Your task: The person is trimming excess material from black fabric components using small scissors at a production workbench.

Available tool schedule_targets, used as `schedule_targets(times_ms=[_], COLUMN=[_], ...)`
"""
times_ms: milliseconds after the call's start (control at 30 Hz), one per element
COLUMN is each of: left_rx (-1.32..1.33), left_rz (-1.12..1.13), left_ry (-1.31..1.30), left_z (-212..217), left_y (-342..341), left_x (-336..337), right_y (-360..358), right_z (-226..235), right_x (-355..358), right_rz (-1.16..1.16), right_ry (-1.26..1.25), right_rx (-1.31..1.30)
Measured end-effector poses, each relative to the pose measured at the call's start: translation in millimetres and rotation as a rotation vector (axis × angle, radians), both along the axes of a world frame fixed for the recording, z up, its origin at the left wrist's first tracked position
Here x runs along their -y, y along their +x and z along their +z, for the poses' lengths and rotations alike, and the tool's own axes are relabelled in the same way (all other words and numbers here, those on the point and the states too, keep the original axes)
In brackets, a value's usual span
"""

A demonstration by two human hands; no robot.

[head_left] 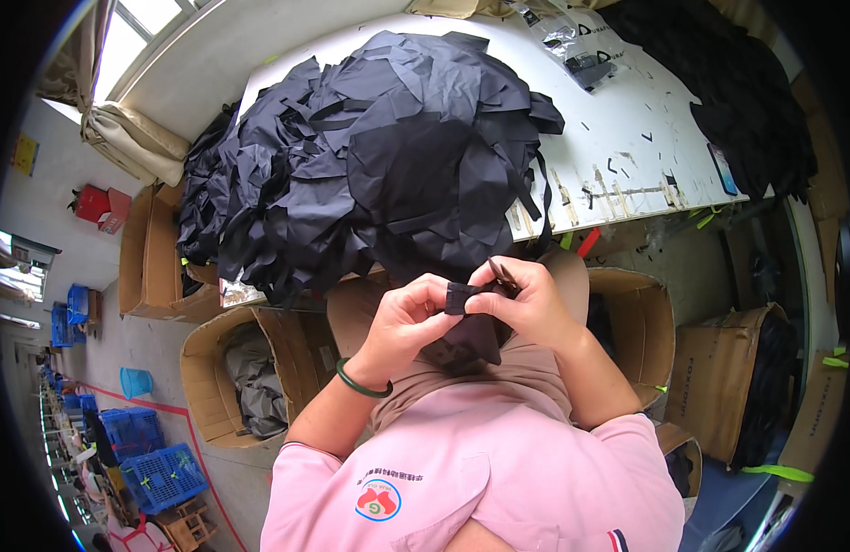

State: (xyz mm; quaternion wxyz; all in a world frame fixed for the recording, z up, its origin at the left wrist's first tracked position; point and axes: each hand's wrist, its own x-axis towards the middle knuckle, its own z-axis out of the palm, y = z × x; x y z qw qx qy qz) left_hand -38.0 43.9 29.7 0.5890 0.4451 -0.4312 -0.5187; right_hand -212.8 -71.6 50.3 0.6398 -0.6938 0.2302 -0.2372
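Over my lap, my left hand [408, 319] pinches the folded edge of a black fabric piece [473, 344] between thumb and fingers. My right hand [528, 305] grips the same edge from the other side, its thumb pressed against the cloth. Small dark thread snips [504, 274] stick up between the right fingers, partly hidden by them. The rest of the fabric hangs down below both hands. Just beyond them, a big heap of black fabric pieces [370, 166] overhangs the table's near edge.
The white table [637, 129] bears cloth scraps, a clear plastic bag [572, 46], a phone [722, 169] and a second dark pile [738, 83]. Cardboard boxes [204, 368] [638, 317] flank my legs. Blue crates [163, 477] stand on the floor at left.
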Motion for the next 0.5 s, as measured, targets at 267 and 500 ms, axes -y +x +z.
schedule_targets(times_ms=[267,500], left_rx=[-0.429,-0.219], left_rz=[0.071,0.237], left_ry=[0.054,-0.145], left_z=[15.9,-13.0], left_y=[-17.4,-10.7], left_x=[4.2,1.4], right_y=[13.1,10.7], right_z=[-24.3,-41.9], right_x=[1.5,-0.8], right_rz=[0.006,-0.435], right_ry=[0.59,-0.489], right_rx=[0.113,-0.097])
